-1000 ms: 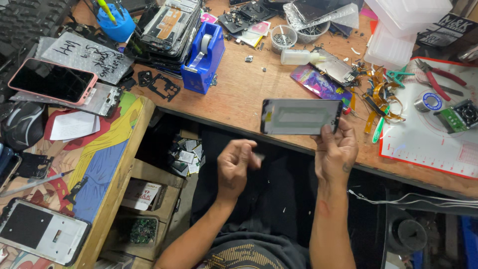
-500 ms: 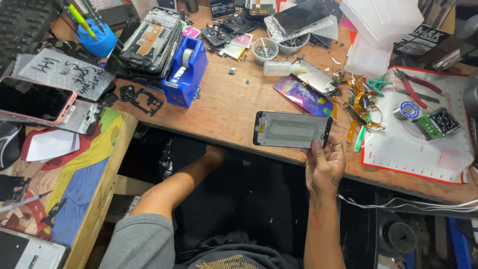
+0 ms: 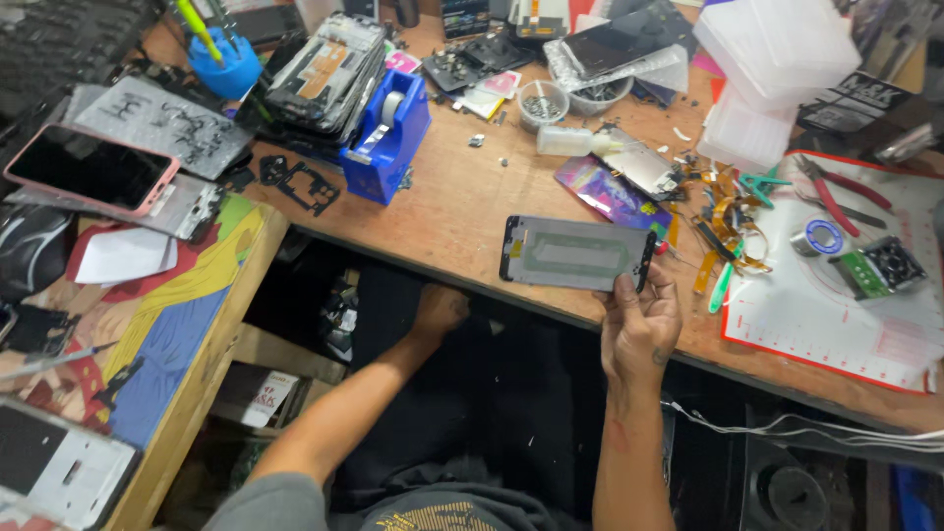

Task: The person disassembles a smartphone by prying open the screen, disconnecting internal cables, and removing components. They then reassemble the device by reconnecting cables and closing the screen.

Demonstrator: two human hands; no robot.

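Though lifted just above the bench, close to its front edge: a flat, rectangular phone screen panel, grey back side up, dark rim, rounded corners, a paler rounded outline across the middle. Pinched at the right short end by the right hand, thumb and fingertips pressed together on the edge, the rest of the panel jutting out unsupported to the left.

Judged to be an inspection hold, panel kept level for a look at its back. Thin, rigid and likely brittle, so any next move calls for a light edge grip and a bare patch of wood to land on.

Left hand lower down, in the dark space under the bench lip, fingers curled; impossible to tell whether anything is in that grip.

Just beyond the panel: a glossy purple foil pouch and tangled orange flex ribbons. To the right, a white mat edged in red, with a small solder spool and red-handled pliers. To the left, a chunky blue tape dispenser, a stack of phone frames and a pink-cased phone.
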